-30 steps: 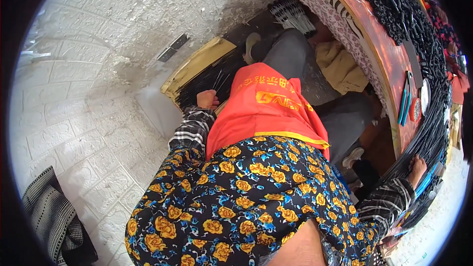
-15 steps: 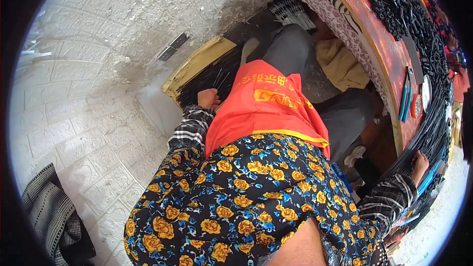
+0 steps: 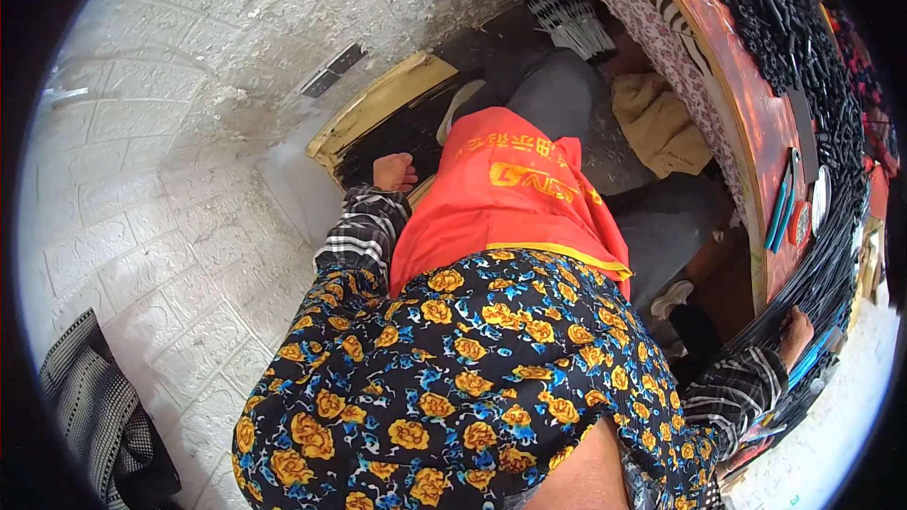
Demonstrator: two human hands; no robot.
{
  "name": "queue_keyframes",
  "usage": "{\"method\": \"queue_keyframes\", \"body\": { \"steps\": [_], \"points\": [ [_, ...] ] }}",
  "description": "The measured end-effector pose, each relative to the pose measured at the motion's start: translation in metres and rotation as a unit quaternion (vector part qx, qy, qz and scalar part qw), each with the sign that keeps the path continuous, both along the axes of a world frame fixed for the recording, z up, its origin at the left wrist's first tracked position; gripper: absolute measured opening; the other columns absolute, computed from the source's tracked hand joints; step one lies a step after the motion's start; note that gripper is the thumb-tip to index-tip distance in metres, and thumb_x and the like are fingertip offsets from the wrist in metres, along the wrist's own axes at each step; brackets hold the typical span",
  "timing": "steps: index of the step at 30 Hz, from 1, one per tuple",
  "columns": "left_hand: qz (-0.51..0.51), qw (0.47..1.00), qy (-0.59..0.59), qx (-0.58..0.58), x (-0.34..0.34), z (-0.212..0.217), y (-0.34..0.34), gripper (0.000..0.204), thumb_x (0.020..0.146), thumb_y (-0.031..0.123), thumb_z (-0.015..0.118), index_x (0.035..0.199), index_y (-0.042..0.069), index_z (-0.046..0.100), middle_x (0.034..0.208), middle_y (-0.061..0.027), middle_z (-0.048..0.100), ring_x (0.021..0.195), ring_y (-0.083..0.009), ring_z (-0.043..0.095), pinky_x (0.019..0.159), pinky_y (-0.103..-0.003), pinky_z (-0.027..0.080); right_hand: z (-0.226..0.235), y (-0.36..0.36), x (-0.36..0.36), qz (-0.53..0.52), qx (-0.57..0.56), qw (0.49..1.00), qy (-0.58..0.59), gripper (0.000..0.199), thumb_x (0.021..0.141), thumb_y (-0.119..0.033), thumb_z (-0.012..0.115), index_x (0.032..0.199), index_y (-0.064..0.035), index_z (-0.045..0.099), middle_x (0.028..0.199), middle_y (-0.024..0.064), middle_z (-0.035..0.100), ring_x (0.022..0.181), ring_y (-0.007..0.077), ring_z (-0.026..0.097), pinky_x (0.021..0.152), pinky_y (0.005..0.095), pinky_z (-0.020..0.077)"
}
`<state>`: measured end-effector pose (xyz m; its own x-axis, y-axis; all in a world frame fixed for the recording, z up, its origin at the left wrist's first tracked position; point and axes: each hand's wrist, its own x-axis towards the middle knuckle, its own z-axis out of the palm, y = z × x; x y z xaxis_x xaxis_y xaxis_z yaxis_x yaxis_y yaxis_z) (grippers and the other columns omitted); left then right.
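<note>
My left hand [image 3: 395, 173] is closed, its fingers curled, over the near end of a box with a yellow-tan rim [image 3: 385, 100]. Thin black rods [image 3: 378, 140] lie in that box; whether my fingers hold one is hidden. On the right, my right hand [image 3: 796, 335] is closed at the near part of a long heap of thin black rods [image 3: 820, 274] along the table, its fingertips on the rods. A red apron [image 3: 515, 198] covers my lap.
Teal-handled pliers [image 3: 781, 203] and a round red-rimmed item [image 3: 801, 221] lie on the reddish table [image 3: 746, 94]. Small black parts [image 3: 765, 9] are heaped farther back. White brick-patterned wall [image 3: 189, 151] stands at the left. Below the table sits a bundle of grey rods [image 3: 572, 24].
The thin rods seen at my left hand are no longer visible there, and its fingers are curled. My right hand has moved slightly nearer along the rod heap. The view has shifted a little.
</note>
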<state>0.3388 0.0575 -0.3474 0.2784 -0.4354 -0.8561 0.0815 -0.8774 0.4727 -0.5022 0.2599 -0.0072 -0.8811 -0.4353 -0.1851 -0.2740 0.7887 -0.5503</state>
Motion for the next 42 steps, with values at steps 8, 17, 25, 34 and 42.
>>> {"method": "queue_keyframes", "body": {
  "steps": [8, 17, 25, 34, 42],
  "points": [
    [-0.006, 0.997, 0.071, 0.024, 0.005, -0.032, 0.018, 0.024, 0.090, 0.025, 0.060, 0.105, 0.008, 0.066, 0.082, -0.0104, 0.065, 0.063, -0.0252, 0.063, 0.048, -0.037, 0.049, 0.003, -0.003, -0.006, -0.044, -0.010, 0.999, -0.013, 0.026, 0.089, -0.023, 0.063, 0.070, -0.0062, 0.058, 0.058, 0.0026, 0.054, 0.043, 0.0135, 0.047, 0.038, 0.0262, 0.0325],
    [-0.005, 1.000, 0.006, 0.013, -0.001, 0.001, 0.020, 0.021, 0.090, 0.025, 0.060, 0.098, 0.006, 0.065, 0.077, -0.0105, 0.064, 0.060, -0.0240, 0.062, 0.047, -0.036, 0.048, 0.005, -0.006, 0.014, -0.021, -0.015, 0.999, -0.027, 0.026, 0.089, -0.023, 0.063, 0.069, -0.0067, 0.057, 0.057, 0.0024, 0.052, 0.043, 0.0132, 0.046, 0.038, 0.0261, 0.0319],
    [0.000, 1.000, 0.002, -0.010, 0.000, 0.000, 0.020, 0.022, 0.089, 0.025, 0.061, 0.099, 0.006, 0.067, 0.080, -0.0096, 0.064, 0.064, -0.0229, 0.065, 0.048, -0.036, 0.050, 0.008, -0.007, 0.022, 0.029, -0.005, 1.000, 0.006, 0.027, 0.089, -0.023, 0.062, 0.068, -0.0067, 0.056, 0.055, 0.0019, 0.051, 0.042, 0.0127, 0.044, 0.038, 0.0268, 0.0304],
    [0.026, 0.999, 0.024, 0.018, -0.004, -0.010, 0.025, 0.019, 0.089, 0.023, 0.059, 0.098, 0.008, 0.066, 0.079, -0.0072, 0.063, 0.063, -0.0222, 0.065, 0.046, -0.034, 0.049, 0.030, -0.045, 0.091, -0.076, 0.037, 0.996, -0.006, 0.027, 0.086, -0.024, 0.065, 0.069, -0.0056, 0.057, 0.054, 0.0014, 0.050, 0.042, 0.0128, 0.043, 0.040, 0.0272, 0.0305],
    [-0.013, 0.997, 0.063, 0.030, 0.009, -0.016, 0.024, 0.012, 0.086, 0.020, 0.059, 0.090, 0.011, 0.065, 0.071, -0.0042, 0.058, 0.059, -0.0205, 0.061, 0.042, -0.035, 0.044, -0.019, 0.007, -0.048, 0.106, 0.037, 0.978, 0.178, 0.029, 0.085, -0.026, 0.068, 0.081, 0.0029, 0.068, 0.062, 0.0065, 0.061, 0.047, 0.0155, 0.050, 0.045, 0.0299, 0.0379]
  ]
}}
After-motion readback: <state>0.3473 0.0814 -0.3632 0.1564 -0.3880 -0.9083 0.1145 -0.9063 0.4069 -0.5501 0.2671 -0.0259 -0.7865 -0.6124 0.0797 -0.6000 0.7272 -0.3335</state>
